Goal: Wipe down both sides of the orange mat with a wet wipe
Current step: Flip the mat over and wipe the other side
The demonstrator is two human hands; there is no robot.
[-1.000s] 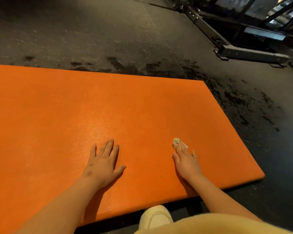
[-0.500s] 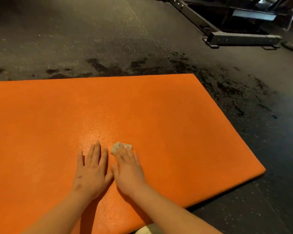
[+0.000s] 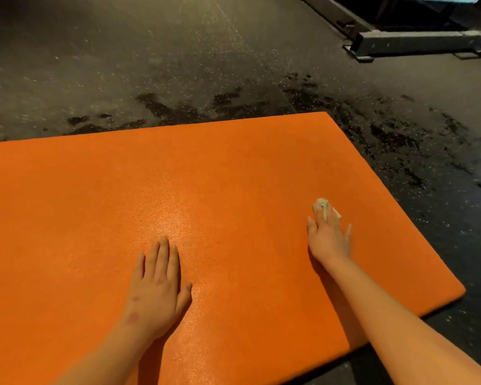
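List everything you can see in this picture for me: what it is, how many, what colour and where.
orange mat: one, orange, flat on the floor, filling the left and middle of the view.
wet wipe: one, off-white, crumpled, on the mat towards its right edge.
floor: one, dark grey with pale specks, around the mat.
dark patches: several, black, on the floor beyond the mat's far edge.
metal beam: one, grey, on the floor at top right.
left hand: one, flat on the mat, fingers straight.
right hand: one, pressing the wipe onto the mat with straight fingers.
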